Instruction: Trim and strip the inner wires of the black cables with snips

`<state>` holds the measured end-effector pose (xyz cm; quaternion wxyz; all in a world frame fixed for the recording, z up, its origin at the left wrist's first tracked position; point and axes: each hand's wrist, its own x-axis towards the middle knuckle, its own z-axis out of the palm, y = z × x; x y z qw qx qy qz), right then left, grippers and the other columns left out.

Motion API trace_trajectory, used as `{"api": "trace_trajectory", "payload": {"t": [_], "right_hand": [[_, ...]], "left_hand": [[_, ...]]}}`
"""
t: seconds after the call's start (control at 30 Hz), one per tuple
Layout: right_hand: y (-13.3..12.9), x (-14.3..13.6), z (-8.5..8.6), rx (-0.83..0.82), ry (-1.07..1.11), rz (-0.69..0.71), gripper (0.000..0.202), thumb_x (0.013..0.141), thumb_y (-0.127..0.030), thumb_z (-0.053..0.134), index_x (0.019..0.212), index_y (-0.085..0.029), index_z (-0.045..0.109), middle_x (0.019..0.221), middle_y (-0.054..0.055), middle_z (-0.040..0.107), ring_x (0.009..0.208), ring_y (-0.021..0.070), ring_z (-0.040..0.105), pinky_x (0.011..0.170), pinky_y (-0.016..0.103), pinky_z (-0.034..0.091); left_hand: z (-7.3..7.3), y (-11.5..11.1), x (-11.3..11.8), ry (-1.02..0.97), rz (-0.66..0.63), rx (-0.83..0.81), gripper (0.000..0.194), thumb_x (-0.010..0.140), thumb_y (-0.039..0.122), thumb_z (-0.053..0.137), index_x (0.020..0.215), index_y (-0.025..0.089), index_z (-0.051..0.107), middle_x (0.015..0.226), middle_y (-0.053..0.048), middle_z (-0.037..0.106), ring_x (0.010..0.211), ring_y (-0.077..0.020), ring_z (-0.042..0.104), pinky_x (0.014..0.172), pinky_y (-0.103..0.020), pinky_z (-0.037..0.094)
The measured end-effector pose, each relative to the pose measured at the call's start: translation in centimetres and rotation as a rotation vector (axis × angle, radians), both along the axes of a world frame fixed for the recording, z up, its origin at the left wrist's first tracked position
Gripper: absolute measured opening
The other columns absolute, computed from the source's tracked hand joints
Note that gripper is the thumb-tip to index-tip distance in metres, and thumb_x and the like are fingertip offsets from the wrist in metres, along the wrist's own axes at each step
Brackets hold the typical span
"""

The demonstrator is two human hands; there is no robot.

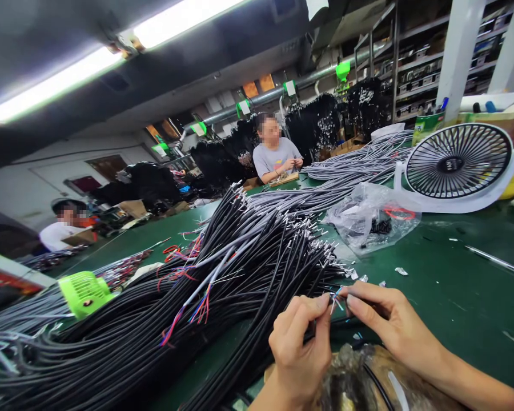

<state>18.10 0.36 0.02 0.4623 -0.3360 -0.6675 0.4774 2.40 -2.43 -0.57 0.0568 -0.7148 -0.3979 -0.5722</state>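
Observation:
Both my hands meet at the lower right, just above the table. My left hand point(302, 337) pinches the end of a black cable between thumb and forefinger. Thin coloured wires point(336, 298), blue and white among them, fan out from that end. My right hand point(385, 319) is closed on these wires with its thumb and fingertips. Left of my hands lies a large bundle of black cables point(257, 285), many with bare silvery ends. A few grey cables point(209, 279) with split red and blue wires rest on top.
A clear plastic bag point(368, 220) with small black parts lies beyond my hands. A white desk fan point(458, 165) stands at the right, near a metal rod point(499, 262). A green plastic basket-like piece point(85, 294) sits at left. One person point(276, 154) works across the green table point(454, 302).

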Motion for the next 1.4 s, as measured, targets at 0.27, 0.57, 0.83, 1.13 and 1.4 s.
{"api": "trace_trajectory", "payload": {"t": [0.27,0.57,0.83,1.13,1.4], "right_hand": [[-0.2,-0.2,-0.6,0.008,0.003,-0.02,0.027,0.087,-0.036,0.053,0.1,-0.019,0.07,0.09,0.006,0.071,0.084,0.0182,0.065,0.076,0.029,0.053],[-0.4,0.3,-0.5,0.231,-0.195,-0.151,0.023,0.088,-0.03,0.052,0.101,-0.024,0.07,0.09,0.005,0.071,0.095,0.0219,0.063,0.074,0.028,0.053],[-0.2,0.8,-0.1,0.318,-0.265,-0.121,0.022,0.087,-0.027,0.052,0.101,-0.025,0.07,0.091,0.004,0.071,0.089,0.0208,0.064,0.075,0.029,0.051],[0.4,1.4,0.6,0.247,-0.211,-0.149,0.021,0.083,-0.032,0.06,0.1,-0.022,0.064,0.091,0.003,0.065,0.081,0.0169,0.06,0.072,0.026,0.046],[0.4,0.7,0.8,0.111,-0.13,-0.119,0.019,0.083,-0.031,0.059,0.07,-0.017,0.057,0.07,0.0,0.053,0.063,0.0137,0.048,0.058,0.024,0.038]], "left_hand": [[-0.1,0.0,0.2,0.012,0.03,0.073,0.029,0.071,-0.007,0.06,0.089,0.016,0.062,0.07,-0.001,0.064,0.059,-0.0117,0.058,0.054,-0.023,0.049],[0.8,-0.7,0.0,-0.067,-0.03,-0.378,0.014,0.086,0.013,0.05,0.084,0.014,0.065,0.051,0.002,0.054,0.042,-0.0096,0.051,0.042,-0.02,0.04],[2.7,0.6,-1.0,-0.549,-0.538,-1.141,0.042,0.08,0.048,0.057,0.057,0.014,0.052,0.034,0.008,0.035,0.027,-0.0019,0.024,0.029,-0.015,0.018],[2.3,0.5,-0.4,-0.607,-0.461,-1.036,0.034,0.074,0.043,0.066,0.063,0.011,0.059,0.046,0.003,0.049,0.029,-0.001,0.033,0.029,-0.013,0.021],[1.0,-0.1,0.2,-0.264,-0.281,-0.829,0.013,0.08,0.024,0.061,0.073,0.014,0.065,0.049,0.003,0.05,0.037,-0.006,0.039,0.036,-0.017,0.03]]}}
